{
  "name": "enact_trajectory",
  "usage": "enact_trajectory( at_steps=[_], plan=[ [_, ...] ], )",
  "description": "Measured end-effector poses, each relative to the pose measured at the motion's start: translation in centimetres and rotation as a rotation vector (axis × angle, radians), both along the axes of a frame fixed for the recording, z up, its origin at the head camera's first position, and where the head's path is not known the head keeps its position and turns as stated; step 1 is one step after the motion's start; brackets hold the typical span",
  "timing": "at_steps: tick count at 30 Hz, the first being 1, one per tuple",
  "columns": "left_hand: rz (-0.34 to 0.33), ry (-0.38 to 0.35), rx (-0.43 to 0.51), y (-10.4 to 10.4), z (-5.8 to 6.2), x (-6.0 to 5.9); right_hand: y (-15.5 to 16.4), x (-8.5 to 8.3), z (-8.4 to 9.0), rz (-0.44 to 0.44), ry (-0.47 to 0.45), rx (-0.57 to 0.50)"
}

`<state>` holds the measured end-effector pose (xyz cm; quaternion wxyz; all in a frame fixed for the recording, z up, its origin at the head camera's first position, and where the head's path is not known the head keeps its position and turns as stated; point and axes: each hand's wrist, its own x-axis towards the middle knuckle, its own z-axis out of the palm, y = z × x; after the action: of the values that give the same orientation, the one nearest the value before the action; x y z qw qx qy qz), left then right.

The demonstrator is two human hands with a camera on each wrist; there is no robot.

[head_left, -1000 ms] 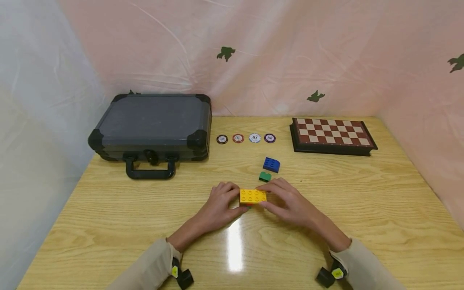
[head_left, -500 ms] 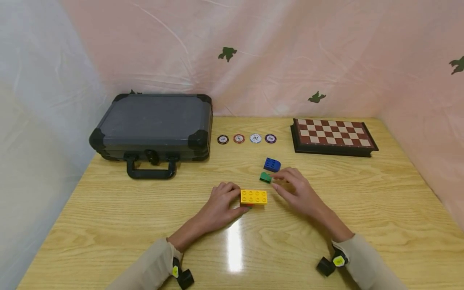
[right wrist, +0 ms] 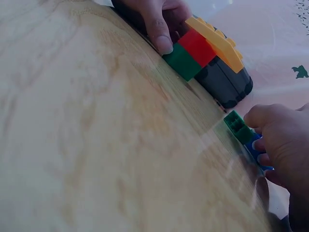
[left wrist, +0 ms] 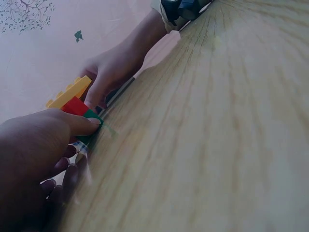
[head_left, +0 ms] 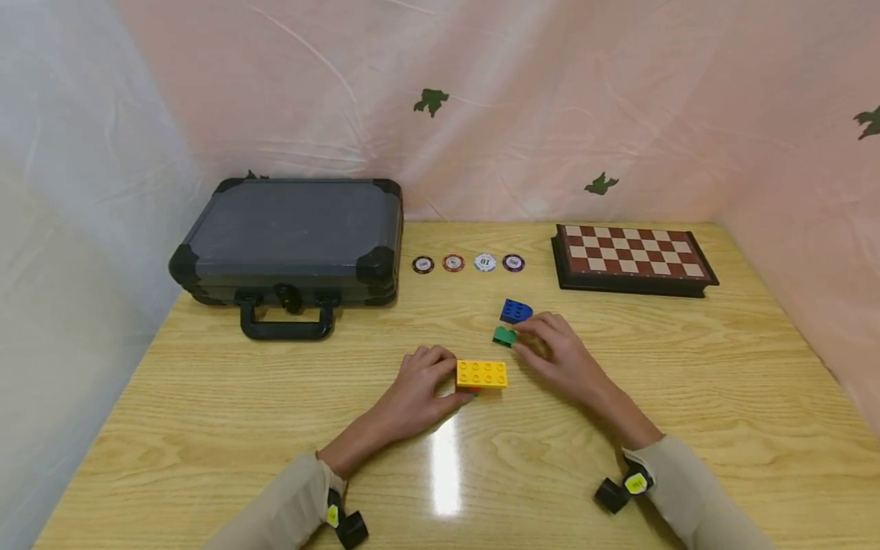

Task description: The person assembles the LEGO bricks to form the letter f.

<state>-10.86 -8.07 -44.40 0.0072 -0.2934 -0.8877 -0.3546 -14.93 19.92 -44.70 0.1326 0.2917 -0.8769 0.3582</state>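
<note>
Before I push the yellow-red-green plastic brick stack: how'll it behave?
The stack is likely stiff, layers flush. It may tip if pressed on the overhanging yellow brick. Sliding looks unlikely: the left hand grips its green base.

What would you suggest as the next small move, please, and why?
I'd probably lift the loose green brick with the right hand, since that hand is right at its end while the left hand grips the yellow-topped brick stack.

Pink drape (head_left: 522, 99) hangs behind; wooden table (head_left: 206, 428) gleams.
</note>
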Motion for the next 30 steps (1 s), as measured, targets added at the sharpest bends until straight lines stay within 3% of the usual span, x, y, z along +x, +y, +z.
enact_trajectory(
  at_steps=[11, 30],
  plan=[
    [-0.005, 0.009, 0.000, 0.0, -0.1, 0.0, -0.5, 0.0, -0.2, -0.013, -0.028, 0.048],
    [-0.007, 0.011, -0.005, 0.0, 0.0, -0.1, -1.1, 0.0, -0.3, -0.020, 0.005, 0.075]
  ],
)
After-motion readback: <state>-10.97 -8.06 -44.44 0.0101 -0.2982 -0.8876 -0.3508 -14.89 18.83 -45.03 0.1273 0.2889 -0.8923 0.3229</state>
